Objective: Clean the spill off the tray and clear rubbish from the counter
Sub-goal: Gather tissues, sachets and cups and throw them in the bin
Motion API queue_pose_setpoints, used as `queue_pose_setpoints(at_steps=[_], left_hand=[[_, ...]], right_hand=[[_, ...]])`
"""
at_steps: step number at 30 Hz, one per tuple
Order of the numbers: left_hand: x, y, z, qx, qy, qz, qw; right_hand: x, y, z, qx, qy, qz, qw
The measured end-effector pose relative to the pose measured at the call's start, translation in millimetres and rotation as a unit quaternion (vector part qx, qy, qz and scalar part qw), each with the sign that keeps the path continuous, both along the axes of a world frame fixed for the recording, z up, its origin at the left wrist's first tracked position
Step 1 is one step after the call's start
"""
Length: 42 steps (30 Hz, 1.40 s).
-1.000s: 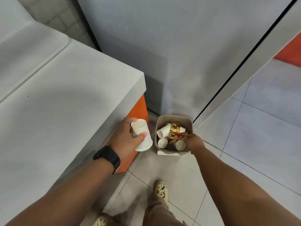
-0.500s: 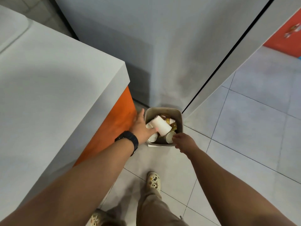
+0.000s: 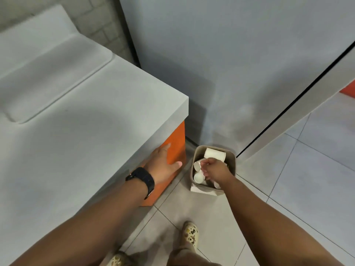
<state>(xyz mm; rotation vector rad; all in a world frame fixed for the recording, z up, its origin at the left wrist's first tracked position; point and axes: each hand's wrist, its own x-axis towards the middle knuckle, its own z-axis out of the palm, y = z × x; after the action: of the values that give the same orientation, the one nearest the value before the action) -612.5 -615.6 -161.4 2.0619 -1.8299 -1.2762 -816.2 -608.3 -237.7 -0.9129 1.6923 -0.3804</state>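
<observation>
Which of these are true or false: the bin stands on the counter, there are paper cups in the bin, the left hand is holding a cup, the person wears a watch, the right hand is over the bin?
1. The bin stands on the counter. False: it stands on the floor beside it.
2. White paper cups lie in the bin. True.
3. The left hand holds a cup. False: its fingers are spread and hold nothing.
4. A dark watch is on the left wrist. True.
5. The right hand is over the bin. True.
</observation>
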Motion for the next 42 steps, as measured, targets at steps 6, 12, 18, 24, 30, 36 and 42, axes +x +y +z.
queue_pose_setpoints(at_steps=[6,12,18,24,30,36,42], left_hand=[[23.1,16.8,59.3,-0.061,0.081,0.030,0.994],[72.5,46.4,105.8,-0.141,0.107,0.109,0.978],[145.0,87.0,123.3,-0.182,0.096,0.204,0.957],[239.9,139.9,124.7,-0.204,0.085,0.298,0.929],[330.4,191.4,124.3,-0.217,0.075,0.343,0.911],[435.8,255.8,125.6,-0.224,0.066,0.403,0.885],[537.5,322.2,126.8,-0.241,0.030,0.466,0.851]], right_hand=[[44.2,-28.5,76.0,-0.133,-0.074,0.029,0.988],[105.4,-34.0,145.7,-0.256,-0.104,0.053,0.960],[181.3,-21.7,176.1,-0.260,-0.131,0.176,0.940],[280.0,6.4,182.6,-0.241,-0.152,0.265,0.921],[383.7,44.5,176.7,-0.229,-0.180,0.309,0.905],[495.9,91.8,177.1,-0.228,-0.186,0.346,0.891],[595.8,140.7,180.0,-0.234,-0.178,0.381,0.876]])
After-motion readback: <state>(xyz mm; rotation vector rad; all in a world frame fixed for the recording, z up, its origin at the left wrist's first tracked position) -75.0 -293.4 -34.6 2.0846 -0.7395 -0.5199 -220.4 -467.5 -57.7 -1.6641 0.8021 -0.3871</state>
